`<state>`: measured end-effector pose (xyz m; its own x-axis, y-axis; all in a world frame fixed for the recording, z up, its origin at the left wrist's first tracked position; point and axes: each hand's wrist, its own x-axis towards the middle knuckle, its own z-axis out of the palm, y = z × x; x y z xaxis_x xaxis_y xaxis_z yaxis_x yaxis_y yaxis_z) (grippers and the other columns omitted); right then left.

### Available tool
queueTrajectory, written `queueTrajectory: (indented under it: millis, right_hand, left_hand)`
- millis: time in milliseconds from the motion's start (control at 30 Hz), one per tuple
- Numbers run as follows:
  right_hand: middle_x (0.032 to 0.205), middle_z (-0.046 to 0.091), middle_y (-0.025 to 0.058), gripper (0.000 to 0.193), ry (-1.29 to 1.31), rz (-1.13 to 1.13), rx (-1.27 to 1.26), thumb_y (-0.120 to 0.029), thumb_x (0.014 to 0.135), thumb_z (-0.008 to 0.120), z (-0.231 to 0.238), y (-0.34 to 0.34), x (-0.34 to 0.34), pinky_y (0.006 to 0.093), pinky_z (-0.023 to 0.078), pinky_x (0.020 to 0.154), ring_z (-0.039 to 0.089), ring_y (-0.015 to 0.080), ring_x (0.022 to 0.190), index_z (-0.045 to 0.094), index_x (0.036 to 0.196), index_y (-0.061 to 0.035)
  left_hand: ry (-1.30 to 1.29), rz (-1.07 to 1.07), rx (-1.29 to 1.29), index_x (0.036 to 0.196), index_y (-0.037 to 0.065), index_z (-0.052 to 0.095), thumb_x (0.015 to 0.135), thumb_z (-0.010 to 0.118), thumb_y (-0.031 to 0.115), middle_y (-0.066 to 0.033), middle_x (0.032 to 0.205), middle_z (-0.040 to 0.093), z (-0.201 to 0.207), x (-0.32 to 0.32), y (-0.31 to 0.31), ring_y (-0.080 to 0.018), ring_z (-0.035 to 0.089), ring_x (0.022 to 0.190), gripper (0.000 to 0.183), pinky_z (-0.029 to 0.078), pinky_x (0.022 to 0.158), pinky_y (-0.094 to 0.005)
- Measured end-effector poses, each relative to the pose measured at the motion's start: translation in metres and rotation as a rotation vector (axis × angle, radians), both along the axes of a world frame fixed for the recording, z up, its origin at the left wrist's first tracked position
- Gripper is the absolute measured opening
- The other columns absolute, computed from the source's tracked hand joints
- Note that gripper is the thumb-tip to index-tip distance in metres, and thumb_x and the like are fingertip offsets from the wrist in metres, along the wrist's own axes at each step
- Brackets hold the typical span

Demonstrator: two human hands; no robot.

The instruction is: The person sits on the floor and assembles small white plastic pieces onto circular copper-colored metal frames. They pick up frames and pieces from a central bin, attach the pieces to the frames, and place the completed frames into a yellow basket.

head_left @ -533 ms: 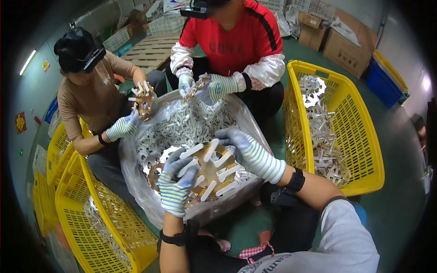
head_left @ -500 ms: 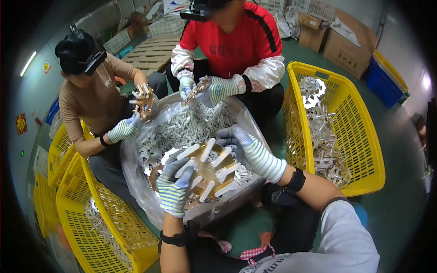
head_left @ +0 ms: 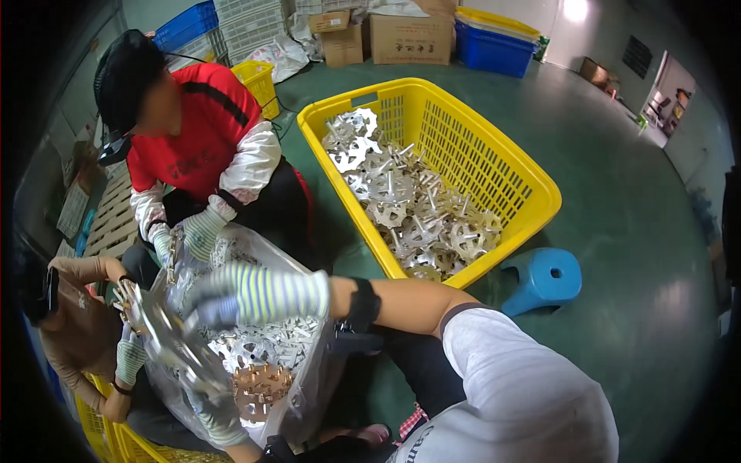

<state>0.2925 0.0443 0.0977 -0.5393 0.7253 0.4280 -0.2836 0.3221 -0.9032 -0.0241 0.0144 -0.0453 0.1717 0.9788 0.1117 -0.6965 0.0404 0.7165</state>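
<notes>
My left hand (head_left: 218, 417), in a striped glove, holds a round metal plate (head_left: 176, 339) by its lower edge; the plate is tilted and smeared by motion. My right hand (head_left: 258, 297), gloved the same way, reaches across at the plate's upper right; its fingers are blurred, so its grip does not show. Below them a plastic-lined container (head_left: 315, 363) holds many small silver metal pieces (head_left: 289, 339). A copper-coloured disc (head_left: 262, 390) with short pegs lies in it, beside my left hand.
A yellow basket (head_left: 532, 181) full of silver toothed plates and rods stands to the right, with a blue stool (head_left: 544, 279) beside it. Two co-workers, in a red top (head_left: 189, 154) and a brown top (head_left: 81, 339), handle metal parts across the container. Cardboard boxes (head_left: 409, 38) stand behind.
The view has swung to the right, so the container appears farther left. My right hand has moved across to the plate, and the plate has gone from lying flatter to steeply tilted.
</notes>
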Motion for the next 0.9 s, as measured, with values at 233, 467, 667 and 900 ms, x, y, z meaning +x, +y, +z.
queueTrajectory:
  millis: [233, 467, 667, 900]
  right_hand:
    - [0.093, 0.069, 0.0084, 0.034, -0.108, -0.947, 0.191, -0.028, 0.091, 0.066, 0.005, -0.006, 0.196, 0.0298, 0.051, 0.079, 0.063, 0.0144, 0.084, 0.066, 0.110, -0.0002]
    - [0.091, 0.072, 0.0130, 0.026, -1.448, -0.776, -0.191, -0.026, 0.082, 0.064, -0.105, -0.048, 0.302, 0.0413, 0.052, 0.079, 0.068, 0.0317, 0.087, 0.072, 0.103, -0.0126]
    - [0.096, 0.071, 0.0182, 0.031, -1.613, -0.491, -0.222, -0.028, 0.083, 0.066, -0.181, -0.045, 0.309, 0.0452, 0.053, 0.078, 0.068, 0.0370, 0.090, 0.072, 0.100, -0.0031]
    - [0.083, 0.070, 0.0149, 0.019, -1.762, -0.113, 0.030, -0.012, 0.075, 0.061, -0.213, -0.020, 0.287, 0.0443, 0.052, 0.068, 0.065, 0.0321, 0.072, 0.070, 0.090, -0.0039]
  left_hand:
    - [0.191, 0.018, 0.156, 0.143, 0.005, 0.040, 0.097, 0.051, 0.033, -0.0130, 0.149, 0.039, 0.003, -0.019, 0.007, -0.0267, 0.040, 0.135, 0.056, 0.030, 0.115, -0.0401]
    - [0.471, 0.105, 0.106, 0.141, 0.003, 0.042, 0.098, 0.050, 0.037, -0.0133, 0.145, 0.043, -0.020, -0.037, 0.004, -0.0252, 0.041, 0.132, 0.056, 0.031, 0.112, -0.0393]
    - [0.650, 0.243, 0.089, 0.141, 0.001, 0.042, 0.100, 0.049, 0.030, -0.0114, 0.143, 0.045, 0.012, -0.032, 0.000, -0.0229, 0.042, 0.133, 0.051, 0.032, 0.113, -0.0384]
    - [0.918, 0.440, 0.039, 0.129, 0.001, 0.053, 0.100, 0.050, 0.030, -0.0111, 0.124, 0.058, 0.077, -0.016, -0.090, -0.0216, 0.057, 0.111, 0.041, 0.044, 0.100, -0.0380]
